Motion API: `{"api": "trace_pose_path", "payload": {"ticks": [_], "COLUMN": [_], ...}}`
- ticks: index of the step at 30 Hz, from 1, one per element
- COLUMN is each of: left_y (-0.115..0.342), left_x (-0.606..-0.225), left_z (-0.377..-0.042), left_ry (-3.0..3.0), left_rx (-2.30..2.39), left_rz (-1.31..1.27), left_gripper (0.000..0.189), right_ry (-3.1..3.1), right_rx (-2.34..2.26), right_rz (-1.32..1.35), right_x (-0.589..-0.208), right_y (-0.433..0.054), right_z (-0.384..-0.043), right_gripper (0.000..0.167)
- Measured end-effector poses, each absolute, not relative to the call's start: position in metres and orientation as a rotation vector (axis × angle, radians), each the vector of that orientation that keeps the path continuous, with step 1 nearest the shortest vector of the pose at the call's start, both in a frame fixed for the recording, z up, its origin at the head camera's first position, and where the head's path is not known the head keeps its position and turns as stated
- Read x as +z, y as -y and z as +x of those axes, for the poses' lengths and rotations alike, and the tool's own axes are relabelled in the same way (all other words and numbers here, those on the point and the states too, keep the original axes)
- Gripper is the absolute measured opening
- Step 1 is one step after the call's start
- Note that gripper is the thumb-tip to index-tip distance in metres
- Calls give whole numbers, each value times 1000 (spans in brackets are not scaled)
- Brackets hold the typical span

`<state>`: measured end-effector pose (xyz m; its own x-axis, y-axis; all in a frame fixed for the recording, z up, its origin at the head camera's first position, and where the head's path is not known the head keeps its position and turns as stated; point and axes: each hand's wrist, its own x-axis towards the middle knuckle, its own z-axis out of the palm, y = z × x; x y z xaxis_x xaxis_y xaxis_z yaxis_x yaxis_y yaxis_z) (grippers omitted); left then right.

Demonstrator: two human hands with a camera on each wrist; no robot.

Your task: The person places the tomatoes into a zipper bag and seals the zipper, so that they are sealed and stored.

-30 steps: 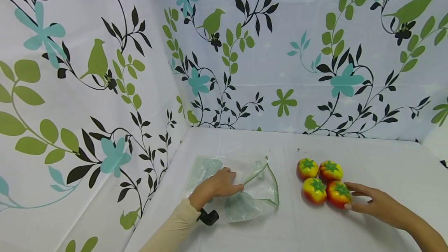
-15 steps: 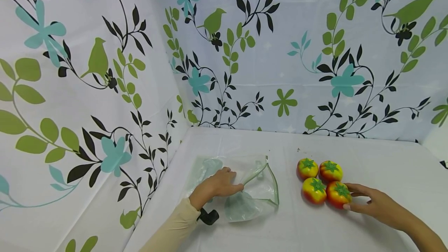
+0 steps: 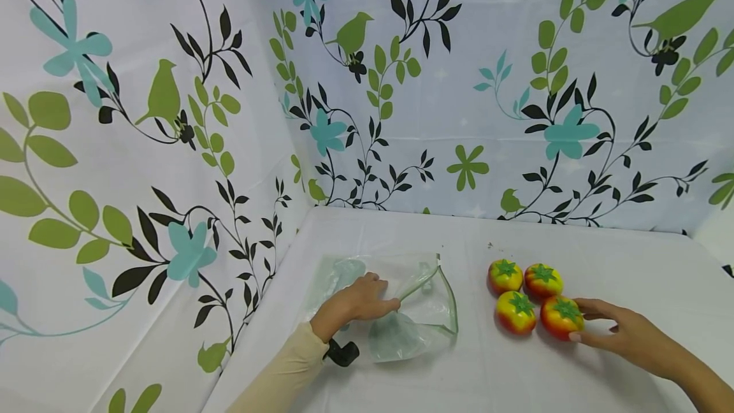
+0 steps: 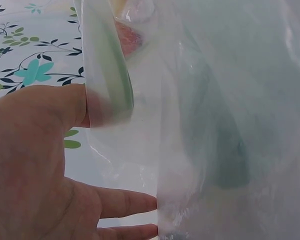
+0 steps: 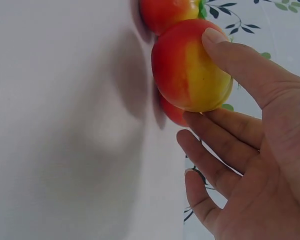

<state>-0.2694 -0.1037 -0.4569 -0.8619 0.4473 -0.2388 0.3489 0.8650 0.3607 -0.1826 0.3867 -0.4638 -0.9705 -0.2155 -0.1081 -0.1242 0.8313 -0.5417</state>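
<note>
Several red-and-yellow toy tomatoes with green star-shaped tops stand grouped on the white table (image 3: 459,375). My right hand (image 3: 625,340) pinches the front right tomato (image 3: 562,317) between thumb and fingers. In the right wrist view, the thumb lies on the upper side of that tomato (image 5: 192,65) and fingertips touch its underside. A clear zip bag (image 3: 410,340) lies at the left, its green-edged mouth parted towards the tomatoes. My left hand (image 3: 358,299) holds this bag near the mouth; in the left wrist view, plastic (image 4: 140,150) covers the thumb's tip.
The other tomatoes (image 3: 515,313) sit close beside the held one, to its left and behind. A black wrist device (image 3: 342,353) is at the left sleeve. Patterned cloth (image 3: 367,81) hangs behind the table and along its left side.
My right hand has shifted slightly right with the front right tomato, which now stands a little apart from the front left one. The left hand and bag have stayed put.
</note>
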Motion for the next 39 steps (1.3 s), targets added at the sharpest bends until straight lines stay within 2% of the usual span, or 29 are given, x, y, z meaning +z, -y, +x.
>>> {"api": "trace_pose_path", "payload": {"ticks": [12, 39], "left_y": [105, 106], "left_x": [-457, -457], "left_z": [-269, -269], "left_ry": [-2720, -2711], "left_rx": [473, 514], "left_rz": [599, 601], "left_gripper": [85, 85], "right_ry": [-2951, -2902], "right_rx": [-821, -1001], "right_rz": [-283, -481], "right_x": [-444, -420], "right_y": [-368, -270], "right_z": [-184, -208], "right_gripper": [69, 74]}}
